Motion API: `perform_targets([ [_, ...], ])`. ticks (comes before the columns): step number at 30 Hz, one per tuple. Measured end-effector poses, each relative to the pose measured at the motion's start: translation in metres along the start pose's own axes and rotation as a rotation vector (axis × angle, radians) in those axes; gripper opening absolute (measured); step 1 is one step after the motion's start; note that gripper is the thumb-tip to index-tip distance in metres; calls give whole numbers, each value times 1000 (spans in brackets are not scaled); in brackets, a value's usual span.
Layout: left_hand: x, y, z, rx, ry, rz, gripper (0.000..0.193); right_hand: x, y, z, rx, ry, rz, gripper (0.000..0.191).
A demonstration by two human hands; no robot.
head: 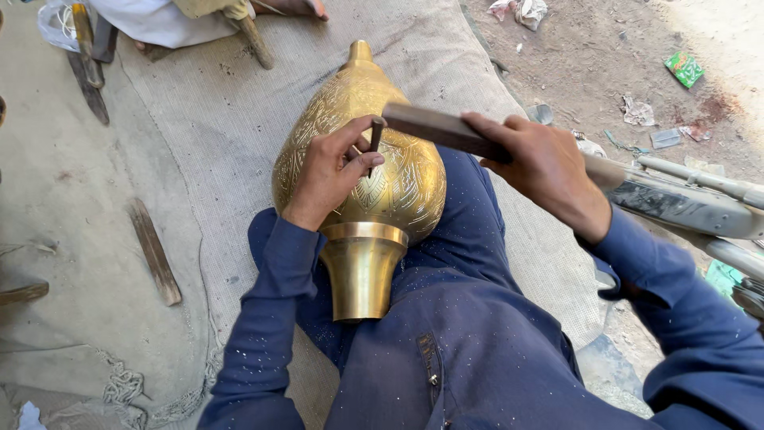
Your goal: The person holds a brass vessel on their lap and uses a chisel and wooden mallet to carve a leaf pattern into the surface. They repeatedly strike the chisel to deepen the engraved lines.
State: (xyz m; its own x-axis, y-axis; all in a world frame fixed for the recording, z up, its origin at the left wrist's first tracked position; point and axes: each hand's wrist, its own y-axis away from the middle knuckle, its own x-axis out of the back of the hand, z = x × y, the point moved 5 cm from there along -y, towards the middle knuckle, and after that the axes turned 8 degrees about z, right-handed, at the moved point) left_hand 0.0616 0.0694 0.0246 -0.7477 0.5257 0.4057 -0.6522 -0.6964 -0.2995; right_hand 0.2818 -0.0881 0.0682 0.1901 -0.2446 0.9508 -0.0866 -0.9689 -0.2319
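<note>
A large engraved brass vase (350, 127) lies on its side across my lap, its flared base toward me and its narrow neck pointing away. My left hand (330, 171) rests on the vase's belly and pinches a thin dark chisel (374, 143) upright against the engraved surface. In my right hand (545, 167) is a dark wooden mallet (434, 127), held level with its end just over the chisel's top. Both arms wear dark blue sleeves speckled with metal dust.
Burlap cloth (215, 119) covers the ground under me. A wooden stick (155, 251) lies to the left, more tools (87, 60) at top left beside another person's foot (290, 8). A grey metal frame (692, 203) stands at right, litter on dirt behind.
</note>
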Motion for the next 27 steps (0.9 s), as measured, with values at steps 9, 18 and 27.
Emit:
perform_targets([
  [9,0,-13,16,-70,-167,-75,49,-11,34,20,-136,-584,286,72],
  [18,-1,-2,17,54,-178,80,51,10,-1,16,-163,-327,146,71],
  [27,-1,18,12,91,-111,322,50,68,-37,-29,251,-164,253,62],
])
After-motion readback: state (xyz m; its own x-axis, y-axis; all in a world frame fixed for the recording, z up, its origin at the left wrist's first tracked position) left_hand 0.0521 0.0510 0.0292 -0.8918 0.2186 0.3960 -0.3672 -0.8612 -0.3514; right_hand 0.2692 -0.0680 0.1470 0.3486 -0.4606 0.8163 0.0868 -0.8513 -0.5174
